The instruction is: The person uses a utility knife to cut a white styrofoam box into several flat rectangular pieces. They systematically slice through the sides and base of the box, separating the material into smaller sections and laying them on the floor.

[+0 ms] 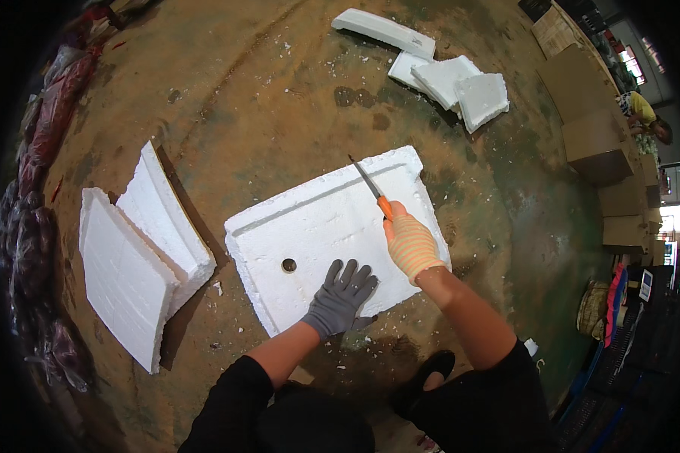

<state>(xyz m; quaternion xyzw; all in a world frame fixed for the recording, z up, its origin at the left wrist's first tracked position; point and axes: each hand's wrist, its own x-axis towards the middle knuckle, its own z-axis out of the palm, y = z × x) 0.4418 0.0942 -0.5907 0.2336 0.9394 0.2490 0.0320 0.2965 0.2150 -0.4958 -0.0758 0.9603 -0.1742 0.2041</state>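
Note:
A white polystyrene foam panel [328, 226] lies on the floor before me, with a raised rim along its far side and one round hole [289, 265]. My left hand [343, 300], in a grey glove, rests flat on its near part with the fingers spread. In a striped glove, my right hand [412, 243] grips an orange-handled knife [368, 181] above the panel's right half. The narrow blade points away from me, its tip past the far rim. Whether the blade touches the foam I cannot tell.
Two large foam pieces [124, 277] lean together at the left. Several broken foam pieces [447, 79] lie at the far right on the stained floor [249, 141]. Plastic-wrapped bundles [34, 226] line the left edge. Cardboard boxes [595, 136] stand at the right; beyond them is a person [643, 113].

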